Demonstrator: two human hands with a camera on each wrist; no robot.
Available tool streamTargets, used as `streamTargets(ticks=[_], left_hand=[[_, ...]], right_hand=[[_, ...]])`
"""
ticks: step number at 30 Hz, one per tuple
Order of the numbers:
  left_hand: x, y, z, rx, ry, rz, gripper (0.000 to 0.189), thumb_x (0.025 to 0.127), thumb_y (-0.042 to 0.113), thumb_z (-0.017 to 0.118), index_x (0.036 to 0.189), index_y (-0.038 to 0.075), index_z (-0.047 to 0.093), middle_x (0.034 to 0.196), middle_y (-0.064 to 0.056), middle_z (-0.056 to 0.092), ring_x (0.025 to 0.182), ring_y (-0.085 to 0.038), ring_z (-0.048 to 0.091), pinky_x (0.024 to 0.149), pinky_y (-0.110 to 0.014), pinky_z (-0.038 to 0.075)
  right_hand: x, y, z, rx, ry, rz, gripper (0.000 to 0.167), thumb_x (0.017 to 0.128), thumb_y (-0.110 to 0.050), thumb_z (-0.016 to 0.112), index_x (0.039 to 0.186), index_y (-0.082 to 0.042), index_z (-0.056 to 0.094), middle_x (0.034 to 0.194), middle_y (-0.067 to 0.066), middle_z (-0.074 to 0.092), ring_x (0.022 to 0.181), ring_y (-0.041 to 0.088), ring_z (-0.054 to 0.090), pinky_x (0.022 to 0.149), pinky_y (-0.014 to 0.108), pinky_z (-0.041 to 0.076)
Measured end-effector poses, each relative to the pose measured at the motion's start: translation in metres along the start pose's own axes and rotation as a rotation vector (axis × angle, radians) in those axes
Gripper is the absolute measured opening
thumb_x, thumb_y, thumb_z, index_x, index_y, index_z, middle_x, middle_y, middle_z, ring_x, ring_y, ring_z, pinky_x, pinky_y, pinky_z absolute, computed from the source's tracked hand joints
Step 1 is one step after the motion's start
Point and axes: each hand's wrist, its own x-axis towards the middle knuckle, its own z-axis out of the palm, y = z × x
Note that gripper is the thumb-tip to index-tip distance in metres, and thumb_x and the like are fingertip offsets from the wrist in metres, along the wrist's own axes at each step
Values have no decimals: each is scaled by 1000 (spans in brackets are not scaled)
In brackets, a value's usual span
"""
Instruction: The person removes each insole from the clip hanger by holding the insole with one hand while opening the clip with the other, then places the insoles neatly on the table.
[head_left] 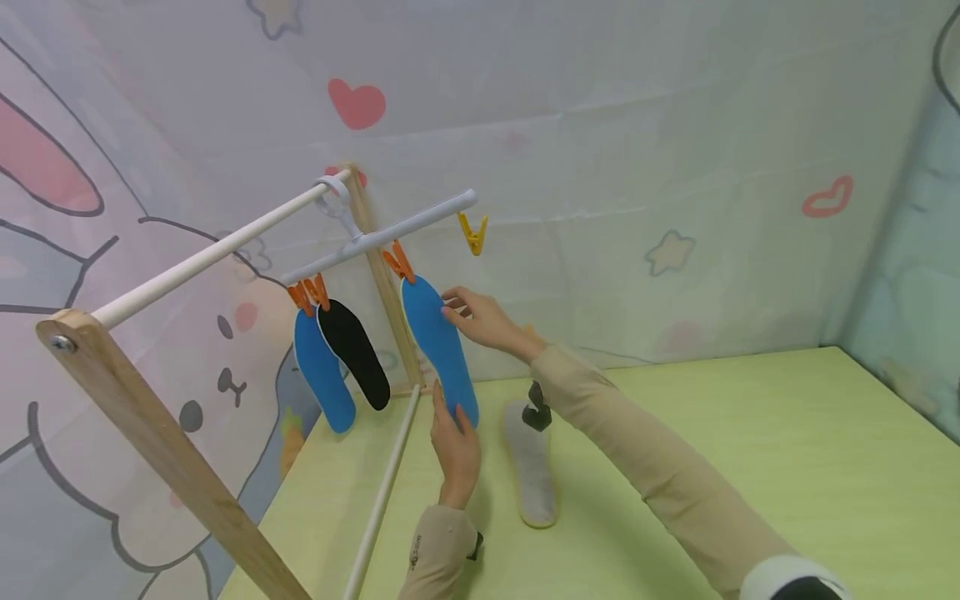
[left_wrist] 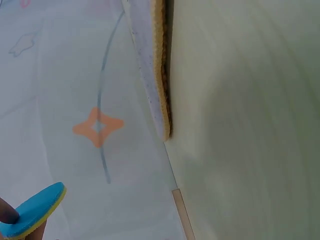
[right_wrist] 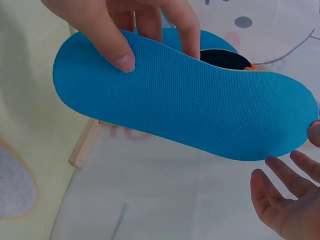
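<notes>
A blue insole hangs tilted from an orange clip on a pale hanger bar. My left hand grips its lower end, thumb on the blue face and fingers behind, as the right wrist view shows. Near its upper end, my right hand has loosely bent fingers, with fingertips at the insole's edge. In the right wrist view the blue insole spans the frame, the right fingers beside its rim. Left of it hang another blue insole and a black insole from orange clips.
A yellow clip dangles at the hanger bar's right end. The bar hooks onto a white rod between wooden posts. A grey-white insole lies on the yellow-green table, beneath my right forearm. A printed cloth hangs behind.
</notes>
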Motion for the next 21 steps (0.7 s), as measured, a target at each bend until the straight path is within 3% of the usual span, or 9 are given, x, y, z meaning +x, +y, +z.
streamTargets(ticks=[9, 21], left_hand=[[-5, 6, -3, 21, 6, -2, 47, 89, 1, 48, 134, -1, 34, 127, -26, 48, 111, -40, 51, 87, -49, 44], [-6, 10, -2, 6, 50, 44, 46, 87, -2, 49, 132, -2, 38, 126, -24, 50, 109, -39, 52, 86, -48, 45]], right_hand=[[8, -5, -4, 10, -27, 20, 38, 94, -26, 43, 126, -5, 44, 123, 15, 55, 104, 28, 56, 84, 36, 48], [30, -10, -5, 23, -51, 47, 39, 94, -28, 42, 128, -8, 43, 126, 14, 53, 110, 27, 54, 89, 35, 48]])
